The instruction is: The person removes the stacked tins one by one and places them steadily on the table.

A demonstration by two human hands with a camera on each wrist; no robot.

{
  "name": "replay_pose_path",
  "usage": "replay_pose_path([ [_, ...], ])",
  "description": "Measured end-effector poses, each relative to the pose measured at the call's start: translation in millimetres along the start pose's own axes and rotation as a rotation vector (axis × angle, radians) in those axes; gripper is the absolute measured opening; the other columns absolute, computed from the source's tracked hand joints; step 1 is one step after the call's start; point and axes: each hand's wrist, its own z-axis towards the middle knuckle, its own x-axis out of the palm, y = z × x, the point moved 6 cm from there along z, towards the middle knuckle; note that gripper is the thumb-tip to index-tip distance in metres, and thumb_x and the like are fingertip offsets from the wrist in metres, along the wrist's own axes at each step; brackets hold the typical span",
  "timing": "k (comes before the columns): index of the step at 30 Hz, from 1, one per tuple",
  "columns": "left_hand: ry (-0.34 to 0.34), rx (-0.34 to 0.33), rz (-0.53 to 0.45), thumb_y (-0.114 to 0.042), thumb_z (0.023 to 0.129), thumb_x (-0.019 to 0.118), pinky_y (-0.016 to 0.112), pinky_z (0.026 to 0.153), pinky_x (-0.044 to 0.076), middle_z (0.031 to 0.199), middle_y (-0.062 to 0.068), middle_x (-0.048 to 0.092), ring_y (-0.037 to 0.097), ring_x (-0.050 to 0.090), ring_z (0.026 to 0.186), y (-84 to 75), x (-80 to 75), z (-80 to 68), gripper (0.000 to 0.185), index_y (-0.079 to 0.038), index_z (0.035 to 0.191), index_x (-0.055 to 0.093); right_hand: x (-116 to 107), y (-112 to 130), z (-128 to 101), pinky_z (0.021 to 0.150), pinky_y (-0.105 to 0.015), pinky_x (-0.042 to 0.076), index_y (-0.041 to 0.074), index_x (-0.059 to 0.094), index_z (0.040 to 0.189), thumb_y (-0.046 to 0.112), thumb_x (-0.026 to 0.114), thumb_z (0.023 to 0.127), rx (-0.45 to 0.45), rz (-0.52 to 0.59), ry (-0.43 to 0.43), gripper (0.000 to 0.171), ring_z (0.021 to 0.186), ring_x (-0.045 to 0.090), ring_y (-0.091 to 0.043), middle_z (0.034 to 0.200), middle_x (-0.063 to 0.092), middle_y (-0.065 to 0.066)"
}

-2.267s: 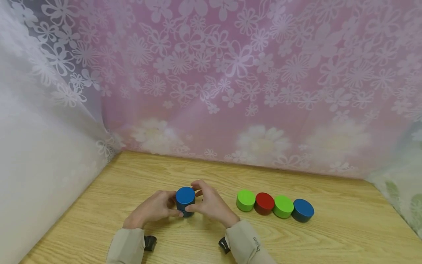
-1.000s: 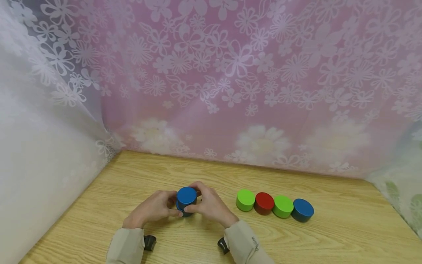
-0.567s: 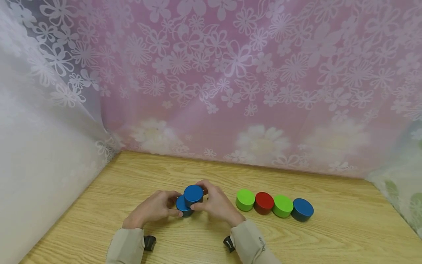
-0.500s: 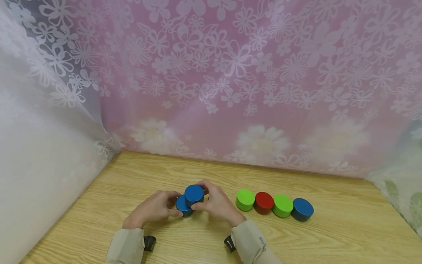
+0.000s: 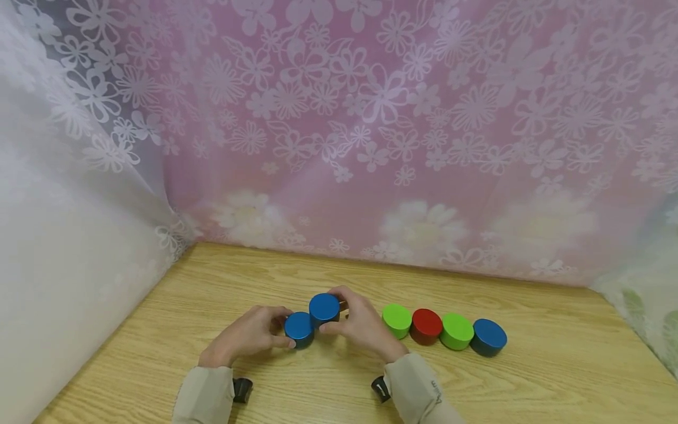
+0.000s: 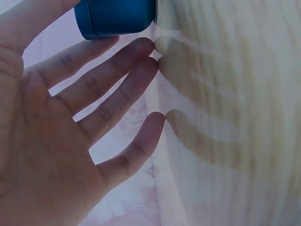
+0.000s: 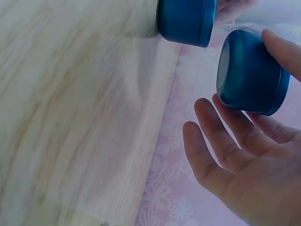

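My left hand pinches a round blue metal tin between thumb and fingertips. That tin stands on the table, and in the left wrist view the tin is partly cut off by the top edge. My right hand grips a second blue tin by its sides, just right of the first. In the right wrist view this second tin is off the table, tilted, with thumb on one side and fingers on the other. The other fingers of both hands are spread apart.
To the right, a row on the wooden table holds a green tin, a red tin, another green tin and a blue tin. A pink floral cloth hangs behind.
The blue tin in my right hand was stacked on the other blue tin; it has come off it and moved to the right. My left hand has stayed on the lower tin.
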Motion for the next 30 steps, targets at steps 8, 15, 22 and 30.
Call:
replay_pose_path([
  [8,-0.012,0.015,0.019,-0.021,0.083,0.087,0.037,0.08,0.053,0.1,-0.001,0.07,0.016,0.064,0.089,-0.8,-0.7,0.7,0.048,0.0,0.122,0.068,-9,-1,-3,0.085,-0.046,0.052,0.003,0.061,0.129,0.01,0.087,0.081,-0.01,-0.007,-0.021,0.055,0.103,0.061,-0.029,0.12,0.066,-0.009],
  [15,-0.015,0.015,0.025,-0.022,0.083,0.087,0.038,0.081,0.053,0.102,-0.001,0.07,0.016,0.064,0.09,-0.5,-0.9,0.2,0.047,-0.002,0.122,0.069,-18,-2,-7,0.082,-0.043,0.053,0.0,0.061,0.128,0.008,0.087,0.08,-0.024,-0.01,-0.036,0.055,0.1,0.061,-0.027,0.119,0.066,-0.01],
  [22,-0.013,0.017,0.012,-0.022,0.083,0.086,0.036,0.08,0.053,0.102,-0.002,0.07,0.015,0.064,0.089,0.3,-0.4,0.3,0.047,-0.002,0.122,0.068,-28,-9,-11,0.083,-0.043,0.053,-0.001,0.06,0.128,0.009,0.086,0.082,-0.012,-0.002,-0.041,0.054,0.098,0.062,-0.026,0.119,0.066,-0.011],
  [30,-0.016,0.022,0.022,-0.022,0.083,0.087,0.033,0.079,0.053,0.101,-0.003,0.07,0.012,0.064,0.088,1.7,-0.4,0.8,0.046,-0.002,0.121,0.069,-40,-16,-16,0.084,-0.042,0.053,0.0,0.061,0.128,0.012,0.086,0.082,0.005,-0.002,-0.053,0.054,0.099,0.061,-0.025,0.118,0.065,-0.01],
])
